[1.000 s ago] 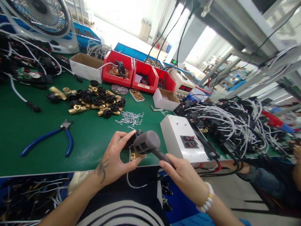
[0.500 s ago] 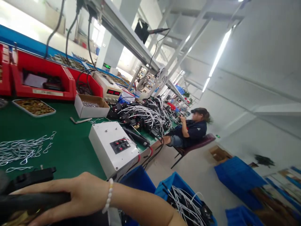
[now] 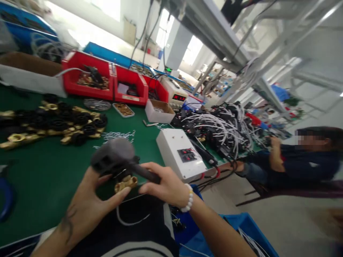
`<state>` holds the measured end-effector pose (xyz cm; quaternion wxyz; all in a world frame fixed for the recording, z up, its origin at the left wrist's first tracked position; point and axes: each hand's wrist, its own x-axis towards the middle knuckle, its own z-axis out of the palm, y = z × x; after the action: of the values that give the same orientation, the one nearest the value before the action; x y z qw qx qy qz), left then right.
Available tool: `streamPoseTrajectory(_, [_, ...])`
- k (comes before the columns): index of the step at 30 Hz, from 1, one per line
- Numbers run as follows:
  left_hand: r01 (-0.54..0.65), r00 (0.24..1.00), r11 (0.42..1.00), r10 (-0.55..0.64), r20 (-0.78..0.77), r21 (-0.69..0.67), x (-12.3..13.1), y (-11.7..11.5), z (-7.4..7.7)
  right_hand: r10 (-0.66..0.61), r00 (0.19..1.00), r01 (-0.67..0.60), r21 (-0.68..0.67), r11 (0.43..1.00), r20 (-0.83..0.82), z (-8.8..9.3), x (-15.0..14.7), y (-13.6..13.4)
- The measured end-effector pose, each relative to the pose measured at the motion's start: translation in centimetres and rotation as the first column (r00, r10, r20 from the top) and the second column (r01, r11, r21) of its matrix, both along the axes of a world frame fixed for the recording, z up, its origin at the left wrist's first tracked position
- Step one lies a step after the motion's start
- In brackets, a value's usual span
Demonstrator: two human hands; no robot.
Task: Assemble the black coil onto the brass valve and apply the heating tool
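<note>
At the green table's (image 3: 48,185) near edge, the left hand (image 3: 88,207) pinches a brass fitting (image 3: 125,183) while the right hand (image 3: 166,185), closed around the handle, poises a rubber mallet (image 3: 114,155) just above it.

Matt rubber mallet (image 3: 114,155) — shiny brass fitting (image 3: 125,184).

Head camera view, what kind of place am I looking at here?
Most likely a factory assembly line for small electrical or plumbing parts. A long green workbench holds a heap of brass fittings, red parts bins and a tangle of white wired assemblies, and a seated co-worker works further along the bench.
</note>
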<state>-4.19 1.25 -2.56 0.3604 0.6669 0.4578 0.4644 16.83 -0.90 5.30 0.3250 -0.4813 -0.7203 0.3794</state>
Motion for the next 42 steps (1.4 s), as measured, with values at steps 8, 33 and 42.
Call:
streamPoseTrajectory(8, [0.075, 0.997, 0.987, -0.073, -0.02, 0.14, -0.2, 0.5, 2.0, -0.264, 0.935, 0.264, 0.031, 0.964, 0.236, 2.8, 1.6, -3.2])
streamPoseTrajectory(33, [0.117, 0.993, 0.976, -0.118, -0.004, 0.185, -0.2, 0.5, 1.9, -0.159, 0.875, 0.161, 0.036, 0.986, 0.457, 3.9, 1.6, -3.1])
streamPoseTrajectory(42, [0.112, 0.994, 0.974, -0.107, -0.033, 0.195, -0.1, 0.6, 2.0, -0.114, 0.882, 0.161, -0.066, 0.985, 0.456, 3.7, 1.8, -3.0])
